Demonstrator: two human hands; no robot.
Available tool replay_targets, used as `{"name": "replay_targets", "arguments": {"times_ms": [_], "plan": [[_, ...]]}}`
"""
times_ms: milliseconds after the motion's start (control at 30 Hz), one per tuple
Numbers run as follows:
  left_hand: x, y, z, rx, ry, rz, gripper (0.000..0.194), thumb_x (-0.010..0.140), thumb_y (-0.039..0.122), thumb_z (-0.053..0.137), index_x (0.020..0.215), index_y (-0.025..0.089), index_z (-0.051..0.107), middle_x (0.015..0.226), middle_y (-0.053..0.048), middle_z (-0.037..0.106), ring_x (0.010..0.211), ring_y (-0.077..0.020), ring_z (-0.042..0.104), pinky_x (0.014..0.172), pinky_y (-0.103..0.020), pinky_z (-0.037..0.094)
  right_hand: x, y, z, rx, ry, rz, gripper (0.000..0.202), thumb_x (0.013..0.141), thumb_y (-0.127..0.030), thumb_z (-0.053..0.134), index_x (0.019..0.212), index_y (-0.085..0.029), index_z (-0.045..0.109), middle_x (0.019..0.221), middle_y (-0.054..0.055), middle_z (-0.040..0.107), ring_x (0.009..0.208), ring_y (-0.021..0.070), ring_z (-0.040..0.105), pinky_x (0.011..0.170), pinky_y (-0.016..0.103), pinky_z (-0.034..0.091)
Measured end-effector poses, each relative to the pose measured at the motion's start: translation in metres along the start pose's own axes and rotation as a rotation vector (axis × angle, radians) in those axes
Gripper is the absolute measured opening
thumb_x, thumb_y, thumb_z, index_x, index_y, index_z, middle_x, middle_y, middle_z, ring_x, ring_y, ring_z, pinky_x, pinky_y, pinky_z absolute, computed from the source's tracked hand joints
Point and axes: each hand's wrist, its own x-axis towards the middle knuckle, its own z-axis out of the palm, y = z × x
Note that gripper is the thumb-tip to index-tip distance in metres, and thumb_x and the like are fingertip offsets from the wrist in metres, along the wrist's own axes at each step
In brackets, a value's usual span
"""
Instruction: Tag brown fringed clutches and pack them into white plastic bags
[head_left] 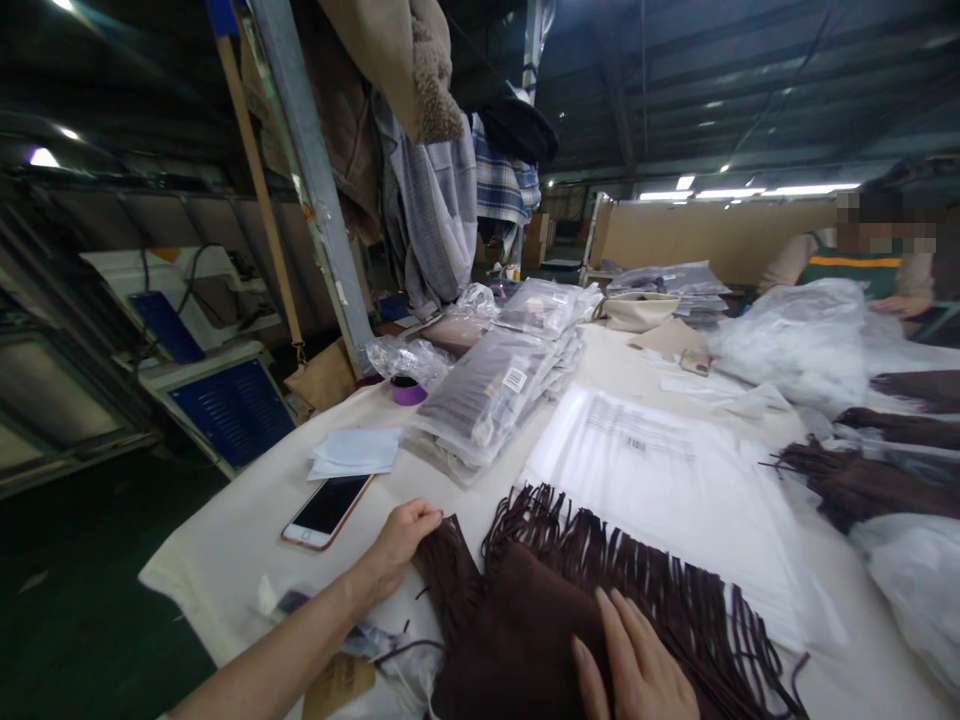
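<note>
A dark brown, suede-like fringed piece lies in front of me, and its long thin strands fan out along the far and right edges. My left hand is closed at its upper left corner, pinching the end of a bunch of brown fringe. Flat on the body of the piece rests my right hand, fingers stretched out and thumb apart. Beyond the fringe lies a stack of white plastic bags with printed text and a barcode.
A phone sits partly under a light blue face mask. Packed clear bags with barcodes are piled behind a purple tape roll. More brown fringed pieces lie at right. A co-worker stands across the table.
</note>
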Motion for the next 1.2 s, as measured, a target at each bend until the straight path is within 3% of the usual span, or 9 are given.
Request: {"name": "replay_targets", "arguments": {"times_ms": [100,200,300,367,500,667,800,1000,1200], "plan": [[-0.007,0.007,0.001,-0.195,-0.097,-0.065,0.036,0.057,0.047,0.066,0.063,0.019,0.044,0.064,-0.002,0.061,0.062,-0.0172,0.057,0.063,-0.028,0.042,0.078,-0.044,-0.018,0.544,-0.194,0.115,0.036,0.088,-0.03,0.044,0.121,-0.02,0.055,0.117,0.009,0.062,0.106,0.0207,0.059,0.089,0.033,0.048],[-0.012,0.011,0.002,-0.324,-0.161,-0.088,0.037,0.058,0.044,0.07,0.064,0.019,0.044,0.069,-0.004,0.065,0.069,-0.0189,0.062,0.069,-0.029,0.045,0.139,-0.08,-0.004,1.031,-0.636,0.392,0.043,0.079,-0.019,0.046,0.121,-0.018,0.052,0.119,0.01,0.059,0.076,0.0143,0.065,0.075,0.029,0.052],[-0.012,0.009,0.0,-0.387,-0.179,-0.094,0.036,0.058,0.042,0.072,0.062,0.018,0.044,0.065,0.0,0.063,0.062,-0.0155,0.059,0.065,-0.027,0.044,0.164,-0.099,0.026,1.188,-0.882,0.508,0.051,0.072,-0.016,0.046,0.123,-0.017,0.049,0.115,0.01,0.059,0.044,0.0056,0.055,0.045,0.022,0.045],[-0.011,0.005,-0.003,-0.407,-0.17,-0.098,0.036,0.058,0.04,0.073,0.06,0.018,0.044,0.057,0.002,0.059,0.055,-0.0122,0.055,0.059,-0.023,0.041,0.166,-0.104,0.04,1.225,-0.934,0.509,0.038,0.071,-0.016,0.046,0.107,-0.015,0.059,0.089,0.004,0.065,0.039,0.0057,0.051,0.039,0.02,0.038],[-0.01,-0.001,-0.011,-0.429,-0.173,-0.122,0.036,0.058,0.04,0.073,0.06,0.017,0.046,0.056,0.001,0.059,0.053,-0.0113,0.052,0.056,-0.022,0.039,0.158,-0.107,0.05,1.236,-0.871,0.535,0.009,0.071,-0.016,0.051,0.066,-0.017,0.058,0.047,-0.005,0.05,0.044,0.0088,0.049,0.047,0.02,0.037],[-0.012,0.001,-0.011,-0.365,-0.162,-0.166,0.039,0.059,0.045,0.073,0.062,0.017,0.046,0.051,0.002,0.056,0.048,-0.0095,0.047,0.051,-0.021,0.035,0.154,-0.108,0.051,1.286,-0.828,0.65,0.012,0.077,-0.024,0.045,0.067,-0.019,0.051,0.046,-0.006,0.047,0.039,0.0089,0.043,0.043,0.021,0.034],[-0.008,0.004,-0.001,-0.13,-0.142,-0.155,0.043,0.056,0.044,0.074,0.082,0.015,0.055,0.049,0.003,0.056,0.046,-0.0109,0.046,0.048,-0.021,0.03,0.155,-0.111,0.047,1.379,-0.869,0.614,0.014,0.07,-0.029,0.05,0.067,-0.018,0.057,0.047,-0.006,0.049,0.039,0.007,0.042,0.042,0.021,0.03],[-0.003,0.005,0.002,-0.052,-0.11,-0.135,0.03,0.056,0.041,0.068,0.057,0.015,0.054,0.04,0.002,0.051,0.039,-0.0079,0.037,0.044,-0.021,0.022,0.153,-0.111,0.044,1.452,-0.811,0.627,0.023,0.063,-0.041,0.055,0.069,-0.019,0.057,0.047,-0.007,0.049,0.042,0.0078,0.044,0.045,0.022,0.034],[-0.009,0.004,-0.008,-0.142,-0.077,-0.161,0.035,0.052,0.044,0.07,0.057,0.016,0.049,0.043,0.005,0.045,0.038,-0.0063,0.034,0.04,-0.019,0.02,0.15,-0.11,0.05,1.437,-0.707,0.747,0.032,0.062,-0.051,0.05,0.07,-0.021,0.047,0.058,-0.006,0.047,0.047,0.0085,0.045,0.046,0.023,0.035]]}}
